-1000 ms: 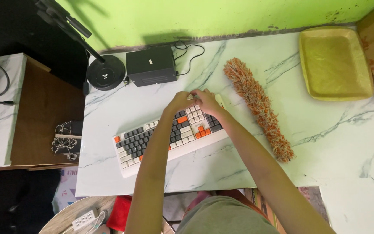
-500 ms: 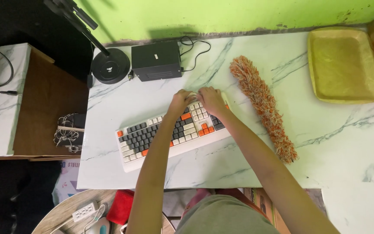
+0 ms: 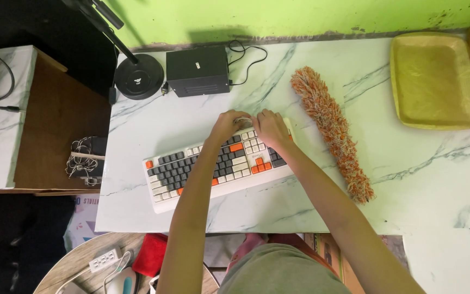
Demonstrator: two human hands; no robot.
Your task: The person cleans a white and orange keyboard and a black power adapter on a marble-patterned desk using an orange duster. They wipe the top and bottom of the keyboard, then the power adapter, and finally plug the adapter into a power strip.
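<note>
A white keyboard (image 3: 191,170) with grey, cream and orange keys lies slanted on the marble desk (image 3: 420,174). My left hand (image 3: 225,126) and my right hand (image 3: 270,128) rest side by side on its far right end, fingers curled over the far edge. Their fingertips meet at a small grey piece (image 3: 243,123) on that edge. Whether either hand grips it is hidden by the fingers.
A long orange and beige duster (image 3: 330,130) lies just right of the keyboard. A yellow tray (image 3: 433,81) sits at the far right. A black box (image 3: 198,71) with cables and a round black stand base (image 3: 138,80) stand at the back. A brown side table (image 3: 55,125) holds a cable bundle (image 3: 82,160).
Both hands stay at the keyboard's far right end with only small finger shifts. The view has drifted slightly, so everything sits a little further right and lower in the picture.
</note>
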